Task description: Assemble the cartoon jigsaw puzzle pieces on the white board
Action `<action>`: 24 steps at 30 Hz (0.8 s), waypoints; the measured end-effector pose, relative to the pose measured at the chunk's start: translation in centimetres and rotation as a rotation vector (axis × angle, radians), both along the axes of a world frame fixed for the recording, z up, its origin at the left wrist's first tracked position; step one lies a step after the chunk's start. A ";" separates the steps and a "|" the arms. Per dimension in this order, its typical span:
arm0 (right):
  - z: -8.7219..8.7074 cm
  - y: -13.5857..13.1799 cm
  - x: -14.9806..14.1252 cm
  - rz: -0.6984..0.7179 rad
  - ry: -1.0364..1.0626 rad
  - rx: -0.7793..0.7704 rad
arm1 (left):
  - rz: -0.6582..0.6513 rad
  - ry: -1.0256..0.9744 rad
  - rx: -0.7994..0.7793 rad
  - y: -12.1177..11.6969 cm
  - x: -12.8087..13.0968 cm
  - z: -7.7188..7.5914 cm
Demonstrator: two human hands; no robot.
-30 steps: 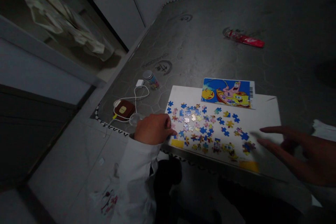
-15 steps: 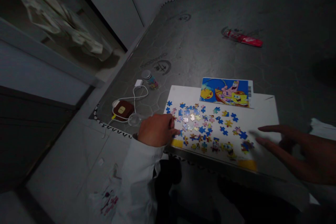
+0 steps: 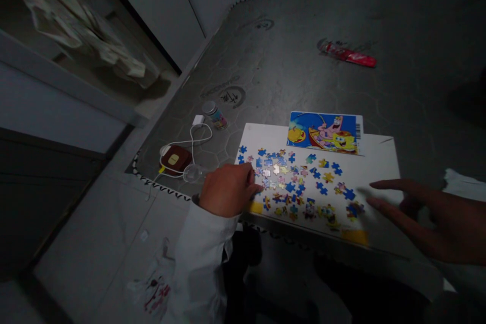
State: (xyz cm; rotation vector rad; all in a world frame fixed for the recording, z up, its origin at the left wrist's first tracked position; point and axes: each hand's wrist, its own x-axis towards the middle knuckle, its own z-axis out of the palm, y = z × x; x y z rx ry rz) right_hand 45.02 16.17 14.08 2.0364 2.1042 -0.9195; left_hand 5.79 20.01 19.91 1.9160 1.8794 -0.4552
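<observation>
Many small jigsaw puzzle pieces [image 3: 290,187] lie scattered over a white board [image 3: 375,162], mostly blue, yellow and pink. At the board's left edge, my left hand [image 3: 227,190] rests with its fingers curled and thumb stretched toward the nearest pieces. Whatever is under those fingers is hidden from me. My right hand [image 3: 433,215] hovers over the board's right end, thumb and forefinger apart, holding nothing. Closest to it are a blue piece [image 3: 349,194] and a darker cluster of pieces [image 3: 354,209]. A cartoon picture card [image 3: 324,132] lies across the board's far edge.
Left of the board are a small jar [image 3: 214,114], a brown box [image 3: 176,158] and a white cable with a plug [image 3: 198,120]. A red package [image 3: 353,55] lies farther back on the grey mat [image 3: 281,71]. A plastic bag [image 3: 154,288] is on the floor.
The whole view has shifted slightly. My left thumb reaches a little farther right over the pieces. My right hand keeps nearly the same pose, and the pieces look unmoved.
</observation>
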 end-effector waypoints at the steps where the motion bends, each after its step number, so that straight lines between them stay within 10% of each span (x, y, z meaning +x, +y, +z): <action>1: 0.1 0.0 -0.1 -0.001 -0.003 0.000 | -0.022 -0.015 0.008 0.0 0.3 0.0; 24: 1.3 -0.3 0.0 0.041 0.010 0.001 | -0.241 -0.128 -0.015 -1.1 1.5 0.5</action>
